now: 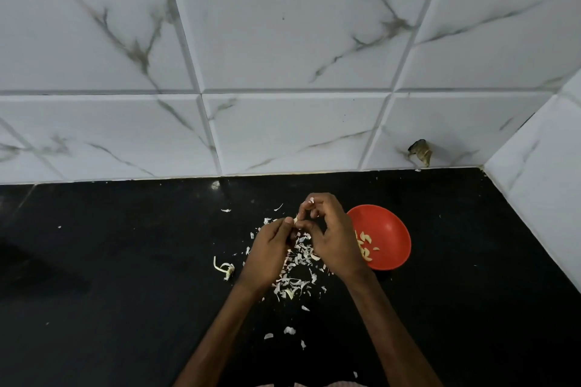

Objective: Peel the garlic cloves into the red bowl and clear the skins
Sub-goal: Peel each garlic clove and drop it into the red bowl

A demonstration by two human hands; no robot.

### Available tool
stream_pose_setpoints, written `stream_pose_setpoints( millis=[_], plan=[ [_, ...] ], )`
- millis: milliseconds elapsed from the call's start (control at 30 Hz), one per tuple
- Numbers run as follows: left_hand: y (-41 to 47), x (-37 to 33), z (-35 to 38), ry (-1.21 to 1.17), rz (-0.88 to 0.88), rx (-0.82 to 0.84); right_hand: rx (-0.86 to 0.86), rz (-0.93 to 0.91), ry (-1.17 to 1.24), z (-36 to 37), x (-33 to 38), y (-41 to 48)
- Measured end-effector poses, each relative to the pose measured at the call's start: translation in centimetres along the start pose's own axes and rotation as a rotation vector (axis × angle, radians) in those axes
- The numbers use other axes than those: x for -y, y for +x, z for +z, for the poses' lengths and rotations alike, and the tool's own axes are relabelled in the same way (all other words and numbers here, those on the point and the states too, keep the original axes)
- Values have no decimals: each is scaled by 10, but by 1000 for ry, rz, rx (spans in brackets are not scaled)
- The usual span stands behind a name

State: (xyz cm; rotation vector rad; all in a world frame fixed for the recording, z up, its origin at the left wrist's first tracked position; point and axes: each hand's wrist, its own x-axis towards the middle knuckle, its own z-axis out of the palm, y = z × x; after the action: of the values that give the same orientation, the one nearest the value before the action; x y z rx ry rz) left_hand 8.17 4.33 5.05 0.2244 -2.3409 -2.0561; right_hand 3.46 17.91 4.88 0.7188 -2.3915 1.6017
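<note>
While the left hand and right hand meet over the black bench, both pinch what looks like a small clove, mostly hidden, above a heap of skins. The red bowl sits just right of them, partly behind the right hand, with peeled cloves inside.

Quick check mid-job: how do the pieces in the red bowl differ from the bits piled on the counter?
The peeled cloves are plump and yellowish; the garlic skins are thin, whitish, curled flakes. The cloves sit gathered in the red bowl; the skins lie scattered on the black counter. The cloves are few, the skins many. Both are pale.
</note>
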Motion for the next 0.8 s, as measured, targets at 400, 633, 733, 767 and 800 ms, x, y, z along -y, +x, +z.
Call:
stream_pose_setpoints(
  millis=[400, 633, 733, 767, 800],
  plan=[
    [-5, -9, 7, 78, 30, -69, 121, 48, 28, -3, 6, 8],
    [-4, -9, 5, 55, 17, -73, 93, -93, -298, 0, 12, 4],
    [-2, -8, -1, 160, 34, -14, 70, -169, -380, 0, 13, 3],
    [-2, -7, -4, 237, 52, -24, 80, -172, -390, 1, 13, 3],
    [-3, -6, -6, 310, 76, -45, 94, -170, -398, 2, 13, 3]
  ],
)
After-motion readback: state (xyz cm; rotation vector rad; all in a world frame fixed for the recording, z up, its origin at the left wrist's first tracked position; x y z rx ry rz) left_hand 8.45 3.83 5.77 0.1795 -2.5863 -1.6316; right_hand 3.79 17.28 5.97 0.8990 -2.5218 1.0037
